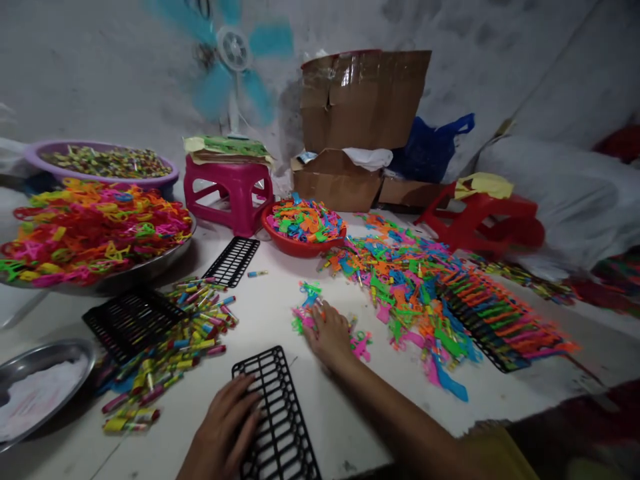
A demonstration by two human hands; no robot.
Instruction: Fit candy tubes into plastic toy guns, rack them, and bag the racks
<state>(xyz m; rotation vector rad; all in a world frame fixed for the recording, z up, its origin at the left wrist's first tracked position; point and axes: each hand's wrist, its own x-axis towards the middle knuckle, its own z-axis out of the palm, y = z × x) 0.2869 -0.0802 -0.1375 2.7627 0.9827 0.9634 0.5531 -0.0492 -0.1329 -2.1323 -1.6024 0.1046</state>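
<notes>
My left hand (225,427) rests on the left edge of a black plastic grid rack (277,407), its fingers laid over the slots; its thumb is hidden. Farther forward, my right hand (327,333) reaches over a small heap of coloured plastic pieces (305,313), fingers spread and touching them. Pink, green and blue pieces show around its fingertips. To the left lie many small wrapped tubes (200,327) in yellow, red and blue. A second black rack (133,323) lies against these tubes, and another rack (233,261) sits beyond them.
A big pile of coloured plastic toys (400,293) spreads at right, beside a filled rack (505,313). Behind stand a red bowl (303,248), a pink stool (230,193), cardboard boxes (360,100) and a running fan (234,50). Metal basins (85,353) and a purple tub (170,177) occupy the left.
</notes>
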